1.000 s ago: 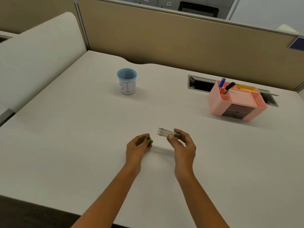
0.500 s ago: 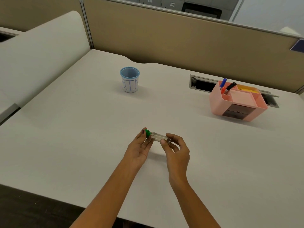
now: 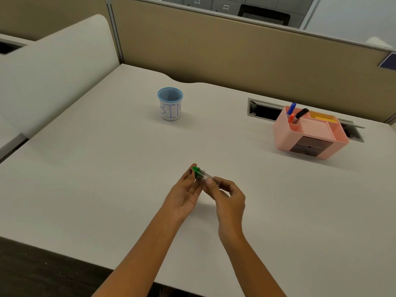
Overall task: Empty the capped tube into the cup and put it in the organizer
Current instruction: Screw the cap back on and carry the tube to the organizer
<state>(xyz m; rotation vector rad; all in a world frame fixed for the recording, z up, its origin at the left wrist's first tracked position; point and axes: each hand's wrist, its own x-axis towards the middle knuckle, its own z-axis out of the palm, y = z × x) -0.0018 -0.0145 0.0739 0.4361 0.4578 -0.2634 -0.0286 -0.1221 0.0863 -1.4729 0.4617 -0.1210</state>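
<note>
Both your hands grip one clear plastic tube (image 3: 206,177): left hand (image 3: 186,195) pinching its green cap (image 3: 196,170), right hand (image 3: 227,200) its body. Blue-rimmed paper cup (image 3: 170,103) and pink plastic organizer (image 3: 308,131) stand well apart on the white desk (image 3: 107,168).

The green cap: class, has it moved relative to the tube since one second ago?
Yes. The green cap, earlier apart in the left hand, now sits on the tube end; the cup stays put.
</note>
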